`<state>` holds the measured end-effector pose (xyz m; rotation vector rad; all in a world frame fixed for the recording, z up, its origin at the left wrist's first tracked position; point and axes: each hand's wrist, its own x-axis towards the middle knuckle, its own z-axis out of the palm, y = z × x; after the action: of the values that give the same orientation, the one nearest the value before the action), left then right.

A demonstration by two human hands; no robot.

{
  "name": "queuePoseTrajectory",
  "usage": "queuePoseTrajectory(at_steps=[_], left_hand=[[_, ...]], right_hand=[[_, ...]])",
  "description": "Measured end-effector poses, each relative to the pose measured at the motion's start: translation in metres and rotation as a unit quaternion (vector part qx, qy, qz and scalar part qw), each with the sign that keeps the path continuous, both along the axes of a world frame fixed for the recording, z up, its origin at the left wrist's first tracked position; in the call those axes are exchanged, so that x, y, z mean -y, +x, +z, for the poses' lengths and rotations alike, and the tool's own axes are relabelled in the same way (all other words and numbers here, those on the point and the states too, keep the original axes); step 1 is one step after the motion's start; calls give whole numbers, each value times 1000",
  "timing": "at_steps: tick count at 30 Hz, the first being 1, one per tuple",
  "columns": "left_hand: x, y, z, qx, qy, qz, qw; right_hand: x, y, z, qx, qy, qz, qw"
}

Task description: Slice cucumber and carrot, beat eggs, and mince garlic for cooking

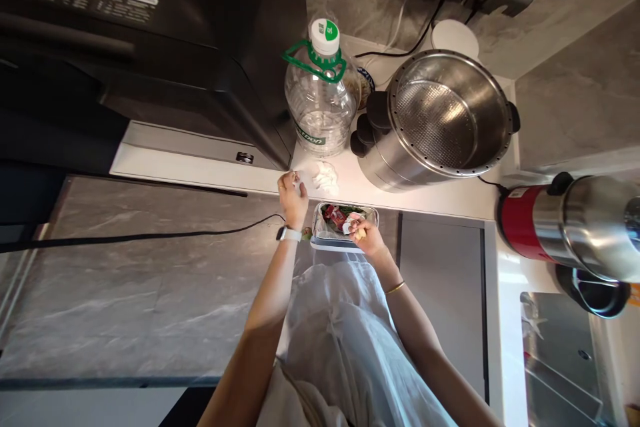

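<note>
My left hand (293,200), with a watch on its wrist, is at the counter's front edge with its fingers curled. Something small and pale shows at the fingertips, too small to name. Just right of it, a crumpled white plastic bag or wrap (326,177) lies on the counter. My right hand (369,237), a gold bracelet on that arm, is closed over a small lined trash bin (320,235). White crumpled paper (349,223) shows at its fingers, beside a small yellowish bit. Inside the bin are a red wrapper (334,217) and green scraps.
A large clear bottle (320,110) with a green handle stands behind the white bag. To its right is a tall steel steamer pot (395,160). A black appliance (210,67) fills the left. A red and steel appliance (525,223) and a sink (565,340) are at right.
</note>
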<state>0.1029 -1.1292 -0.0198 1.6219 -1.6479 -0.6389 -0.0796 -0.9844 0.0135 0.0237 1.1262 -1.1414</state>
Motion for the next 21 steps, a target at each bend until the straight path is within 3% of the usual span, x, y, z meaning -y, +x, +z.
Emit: queuePoseTrajectory(at_steps=[4, 7, 10, 13, 16, 21], left_hand=[[36, 8, -12, 26, 68, 8, 997], [34, 8, -12, 3, 92, -7, 996], [12, 3, 5, -48, 87, -75, 992], [-22, -9, 30, -111, 57, -193, 973], [-55, -25, 52, -136, 38, -258, 956], [-84, -42, 69, -139, 23, -198, 970]], right_hand=[[10, 10, 5, -20, -8, 28, 999], [16, 17, 7, -28, -9, 35, 999], [22, 23, 14, -74, -9, 48, 996], [29, 30, 23, -160, -23, 63, 985], [35, 35, 33, -247, -57, 80, 964], [34, 40, 47, -456, -119, 80, 878]])
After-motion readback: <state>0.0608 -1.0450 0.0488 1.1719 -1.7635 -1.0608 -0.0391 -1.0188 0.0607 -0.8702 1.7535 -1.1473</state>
